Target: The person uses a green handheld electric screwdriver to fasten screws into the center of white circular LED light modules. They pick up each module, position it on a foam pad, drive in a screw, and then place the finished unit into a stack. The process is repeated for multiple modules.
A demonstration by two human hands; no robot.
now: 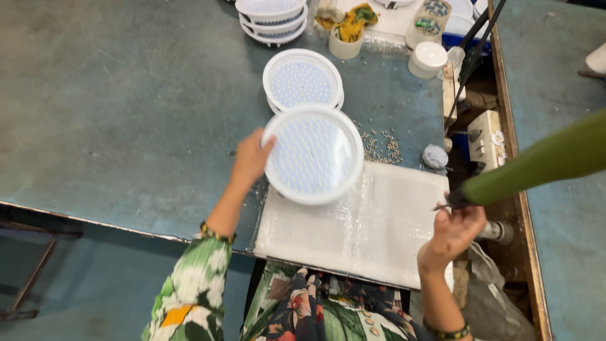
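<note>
Nearest the wearer: floral-patterned sleeve (196,284) and lap at the lower edge, beaded bangles on both wrists. Right hand (456,230), at the right edge of the bench, fingers pinched shut on the tip of a green cone-shaped tool (536,167) that slants up and off to the right; what exactly sits between the fingertips cannot be told. Plastic-wrapped white board (379,233), flat on the near bench edge, between the two hands. Left hand (251,158), fingers closed on the left rim of a round white lamp disc (312,155) with a dotted pale-blue face, held tilted above the board's far left corner. Green-grey bench top (126,113), worn. Scatter of small metal screws (379,146), just right of the held disc. Small round grey cap (434,156), beside the screws. Second disc stack (303,81), same kind, lying flat just beyond the held one. Farther back: a third stack of discs (271,19), a white cup holding a yellow cloth (347,31), a white lidded jar (427,60).
</note>
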